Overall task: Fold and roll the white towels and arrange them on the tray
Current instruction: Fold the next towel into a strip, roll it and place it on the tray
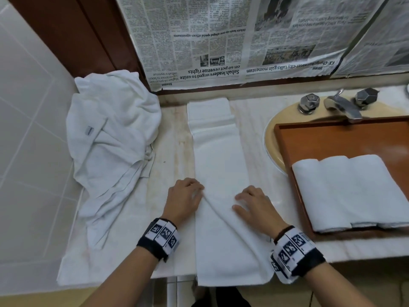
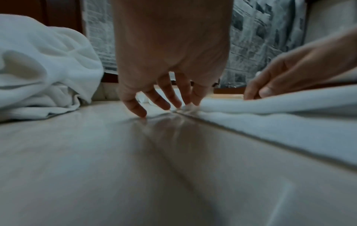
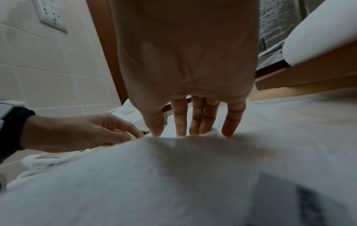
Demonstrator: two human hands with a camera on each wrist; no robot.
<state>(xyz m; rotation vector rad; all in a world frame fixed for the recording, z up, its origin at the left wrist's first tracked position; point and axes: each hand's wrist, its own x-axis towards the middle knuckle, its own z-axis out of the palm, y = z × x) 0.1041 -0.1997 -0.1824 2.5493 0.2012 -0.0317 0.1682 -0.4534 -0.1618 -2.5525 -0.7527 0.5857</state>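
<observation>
Counter (image 1: 170, 138), towel (image 1: 221, 165) btwn hands

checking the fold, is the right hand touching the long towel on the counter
Touching. The right wrist view shows the right hand with straight fingertips pressed on the long towel; the head view shows it flat on the fold.

The newspaper (image 1: 232, 41) on the wall hangs upside down. Its big lines say "Sabah leaders urged to unite on 40 pct revenue rights" and "KK-Changchun sister-city talks gain momentum". A smaller line says "Debate heats up over alleged special officers appointments". The word "Home" stands at two page corners. The small tag (image 1: 89, 130) on the crumpled towel (image 1: 110, 129) is too blurry to read.
</observation>
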